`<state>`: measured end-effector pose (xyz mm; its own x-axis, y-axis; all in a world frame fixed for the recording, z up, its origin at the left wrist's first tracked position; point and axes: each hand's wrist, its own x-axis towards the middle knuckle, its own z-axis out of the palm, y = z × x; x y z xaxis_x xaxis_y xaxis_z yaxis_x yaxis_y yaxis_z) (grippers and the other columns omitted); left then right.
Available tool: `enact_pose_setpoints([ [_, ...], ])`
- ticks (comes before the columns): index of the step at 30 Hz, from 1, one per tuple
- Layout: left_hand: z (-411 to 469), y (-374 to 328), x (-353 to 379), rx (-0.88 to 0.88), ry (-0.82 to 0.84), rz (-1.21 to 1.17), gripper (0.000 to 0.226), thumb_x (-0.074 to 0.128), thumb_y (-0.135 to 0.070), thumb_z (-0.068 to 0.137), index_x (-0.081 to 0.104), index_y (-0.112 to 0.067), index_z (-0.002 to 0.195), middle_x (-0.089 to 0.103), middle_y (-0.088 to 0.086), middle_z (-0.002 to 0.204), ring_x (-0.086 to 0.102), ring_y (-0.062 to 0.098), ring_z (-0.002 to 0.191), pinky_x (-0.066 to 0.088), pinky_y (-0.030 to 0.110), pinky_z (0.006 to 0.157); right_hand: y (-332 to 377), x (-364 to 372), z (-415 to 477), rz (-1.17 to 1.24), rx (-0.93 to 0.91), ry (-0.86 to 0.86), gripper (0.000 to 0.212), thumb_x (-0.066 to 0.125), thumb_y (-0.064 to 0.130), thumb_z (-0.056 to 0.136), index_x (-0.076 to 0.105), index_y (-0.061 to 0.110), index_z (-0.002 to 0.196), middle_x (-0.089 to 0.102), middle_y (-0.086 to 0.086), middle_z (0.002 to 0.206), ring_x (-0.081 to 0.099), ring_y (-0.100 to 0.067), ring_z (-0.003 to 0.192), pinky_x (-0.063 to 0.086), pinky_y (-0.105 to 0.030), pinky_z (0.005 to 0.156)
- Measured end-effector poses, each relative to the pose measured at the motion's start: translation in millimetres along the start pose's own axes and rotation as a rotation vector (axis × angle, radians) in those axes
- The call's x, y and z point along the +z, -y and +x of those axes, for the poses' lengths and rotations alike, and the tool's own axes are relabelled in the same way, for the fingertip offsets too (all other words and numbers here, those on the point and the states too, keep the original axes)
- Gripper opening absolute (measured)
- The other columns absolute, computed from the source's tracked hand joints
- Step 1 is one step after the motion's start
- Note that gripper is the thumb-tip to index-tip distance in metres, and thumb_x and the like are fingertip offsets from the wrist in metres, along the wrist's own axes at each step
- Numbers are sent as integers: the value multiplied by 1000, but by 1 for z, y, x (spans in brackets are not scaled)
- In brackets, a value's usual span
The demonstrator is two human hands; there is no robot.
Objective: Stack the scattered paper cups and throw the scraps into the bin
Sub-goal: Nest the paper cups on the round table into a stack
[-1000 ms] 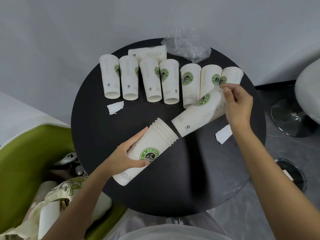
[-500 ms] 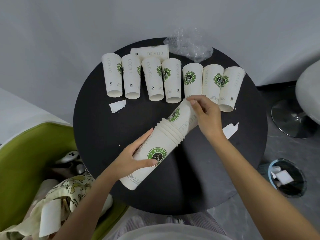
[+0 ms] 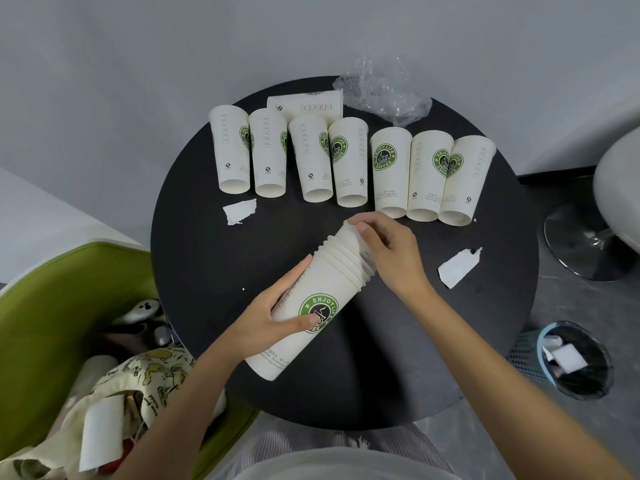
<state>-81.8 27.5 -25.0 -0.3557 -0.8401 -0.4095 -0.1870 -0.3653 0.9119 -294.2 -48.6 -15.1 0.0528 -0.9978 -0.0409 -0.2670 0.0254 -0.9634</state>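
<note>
White paper cups with a green coffee badge, and the nesting is going fine. A second ago your right hand (image 3: 391, 251) only had the newest cup (image 3: 346, 233) lined up at the mouth of the stack (image 3: 322, 299). Now it's pushed almost all the way in, with just its top end poking out past the ridged band of rims. Your fingers are curled over that end, so one more little press should seat it. Your left hand (image 3: 273, 317) is wrapped around the stack's body, thumb right on the logo, holding it tilted over the middle of the desk (image 3: 207, 271) with the base aimed at the near-left edge. I can't tell if the base actually touches the top. The stack looks straight, no crushed rims that I can see. So that's one more done, but there's plenty left. The row of cups (image 3: 349, 161) is side by side along the far edge, and one crosswise cup (image 3: 304, 105) is behind it next to some crumpled plastic wrap (image 3: 384, 95). Both scraps are untouched too: the left scrap (image 3: 239, 211) is just below the row's left end and the right scrap (image 3: 459, 266) is near the right edge. The bin (image 3: 526, 358) is on the floor off the near-right edge.
</note>
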Motion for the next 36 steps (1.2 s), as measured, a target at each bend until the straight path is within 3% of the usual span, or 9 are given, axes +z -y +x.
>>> enact_pose_setpoints([
  [8, -1, -1, 0, 19, -6, -16, 81, 71, -3, 87, 31, -42, 146, 42, -33, 144, 51, -2, 128, 49, 15, 92, 2, 15, -7, -11, 15, 67, 21, 49, 12, 96, 67, 21, 101, 69, 13, 96, 62, -12, 90, 49, -33, 82],
  [14, 0, 0, -3, 13, -15, -22, 81, 71, -4, 86, 32, -44, 145, 43, -33, 143, 53, -1, 126, 50, 16, 89, 2, 23, -9, 6, 38, 62, 22, 48, 13, 97, 68, 20, 104, 68, 16, 97, 58, 4, 83, 41, -12, 76],
  [20, 0, 0, -5, 16, -17, -9, 80, 71, -6, 87, 31, -42, 146, 40, -30, 146, 52, -2, 126, 50, 16, 89, 3, 26, -9, -8, 37, 56, 22, 48, 14, 98, 68, 19, 106, 68, 16, 102, 58, 6, 86, 39, -8, 76],
  [26, 7, -4, -6, 29, -23, -14, 81, 71, -5, 87, 30, -39, 148, 39, -30, 148, 50, -4, 127, 49, 15, 91, 5, 26, -2, -20, 26, 42, 24, 47, 13, 98, 68, 18, 108, 68, 15, 101, 56, 9, 77, 37, -7, 73],
  [36, 19, -7, -12, 36, -29, -8, 81, 72, -8, 86, 31, -40, 148, 39, -32, 148, 48, -4, 129, 47, 15, 95, 4, 24, 14, -27, 28, 78, 23, 47, 15, 98, 67, 22, 106, 67, 19, 101, 58, 1, 86, 42, -13, 77],
])
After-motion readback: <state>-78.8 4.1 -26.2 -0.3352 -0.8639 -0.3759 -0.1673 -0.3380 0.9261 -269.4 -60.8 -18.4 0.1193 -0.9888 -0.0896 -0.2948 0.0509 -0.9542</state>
